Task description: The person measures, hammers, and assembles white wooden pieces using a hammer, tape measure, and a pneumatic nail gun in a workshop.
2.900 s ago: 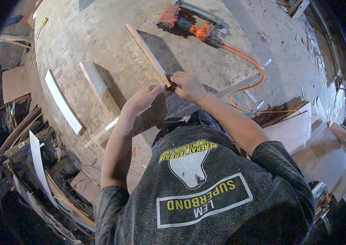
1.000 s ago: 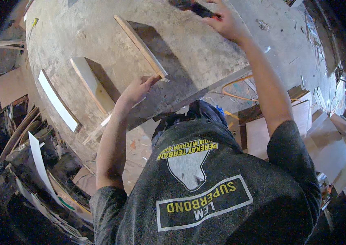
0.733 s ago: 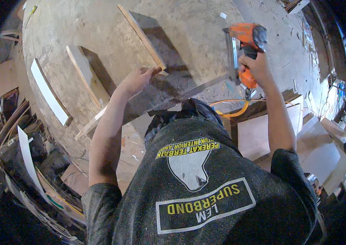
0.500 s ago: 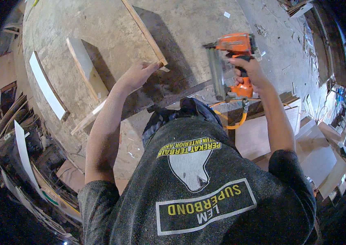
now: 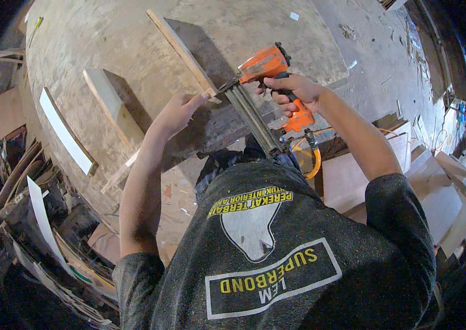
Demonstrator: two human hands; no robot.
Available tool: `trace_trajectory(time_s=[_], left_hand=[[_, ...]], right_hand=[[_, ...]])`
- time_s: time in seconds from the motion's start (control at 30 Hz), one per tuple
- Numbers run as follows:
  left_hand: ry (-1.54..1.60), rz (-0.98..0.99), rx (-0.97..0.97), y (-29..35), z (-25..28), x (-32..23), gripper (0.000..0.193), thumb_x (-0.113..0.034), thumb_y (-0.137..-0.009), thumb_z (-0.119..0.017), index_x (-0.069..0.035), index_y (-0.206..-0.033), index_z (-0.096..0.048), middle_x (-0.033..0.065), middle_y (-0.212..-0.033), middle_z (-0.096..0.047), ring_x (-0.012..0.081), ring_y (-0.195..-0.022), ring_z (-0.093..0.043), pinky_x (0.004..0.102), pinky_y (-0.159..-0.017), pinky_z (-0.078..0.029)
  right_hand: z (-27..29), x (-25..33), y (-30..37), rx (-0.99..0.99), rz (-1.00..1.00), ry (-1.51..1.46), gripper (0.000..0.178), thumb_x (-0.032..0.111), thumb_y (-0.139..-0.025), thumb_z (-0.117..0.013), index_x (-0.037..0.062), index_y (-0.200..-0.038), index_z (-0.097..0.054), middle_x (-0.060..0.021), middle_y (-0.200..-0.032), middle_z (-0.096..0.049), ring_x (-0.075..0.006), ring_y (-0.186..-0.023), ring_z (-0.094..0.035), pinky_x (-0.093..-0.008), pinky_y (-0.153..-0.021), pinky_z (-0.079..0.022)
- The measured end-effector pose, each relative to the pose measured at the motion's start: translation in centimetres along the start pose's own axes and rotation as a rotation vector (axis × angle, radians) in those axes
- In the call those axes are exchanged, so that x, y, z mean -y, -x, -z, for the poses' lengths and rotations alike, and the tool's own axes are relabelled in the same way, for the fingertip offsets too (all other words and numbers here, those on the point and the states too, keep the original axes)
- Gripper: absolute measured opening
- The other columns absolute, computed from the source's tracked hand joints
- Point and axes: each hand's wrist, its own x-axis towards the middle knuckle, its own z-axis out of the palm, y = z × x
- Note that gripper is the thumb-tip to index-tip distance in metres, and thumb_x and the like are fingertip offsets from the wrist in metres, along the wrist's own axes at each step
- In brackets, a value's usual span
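My right hand [image 5: 302, 91] is wrapped round the grip of an orange pneumatic nail gun [image 5: 265, 63]. The gun's nose touches or nearly touches the near end of a wooden board [image 5: 181, 55] standing on edge; its long magazine slants back toward my body. At that same end, my left hand [image 5: 175, 114] is closed on the board's corner, thumb and fingertips close to the nose. A second board [image 5: 109, 104] stands on edge to the left. A crosswise wooden strip [image 5: 116, 177] runs under my left forearm, whose arm hides part of it.
A yellow-orange air hose [image 5: 315, 160] hangs from the gun beside my waist. Pale panels [image 5: 348, 179] are stacked at the right. A white strip [image 5: 65, 132] lies at the left, above piled scrap wood and another white strip [image 5: 43, 214]. Small offcuts dot the concrete floor.
The nail gun in my right hand has moved left and tilted, bringing its nose to the board's end by my left hand. The left hand stays at that corner.
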Motion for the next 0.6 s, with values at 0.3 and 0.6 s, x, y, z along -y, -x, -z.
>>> trace_trajectory(time_s=[0.3,0.6], left_hand=[[0.0,0.007,0.019,-0.5,-0.2,0.8,0.07,-0.059,-0.104,-0.053,0.005,-0.126,-0.07,0.0129,-0.116,-0.074,0.0203,-0.108,-0.064,0.0361,-0.101,-0.047],[0.011,-0.068,-0.052,-0.1,-0.2,0.2,0.074,-0.061,-0.1,-0.057,0.01,-0.117,-0.071,0.0132,-0.083,-0.067,0.0213,-0.082,-0.064,0.0399,-0.073,-0.053]], right_hand=[[0.4,-0.1,-0.7,0.025,-0.017,-0.021,0.045,0.043,-0.104,-0.063,0.0035,-0.127,-0.061,0.0054,-0.06,-0.046,-0.008,-0.04,-0.042,-0.0295,-0.049,-0.045],[1.5,-0.4,-1.5,0.05,-0.022,-0.008,0.042,0.041,-0.104,-0.065,0.0044,-0.123,-0.061,0.0055,-0.059,-0.045,-0.0077,-0.041,-0.043,-0.0302,-0.048,-0.045]])
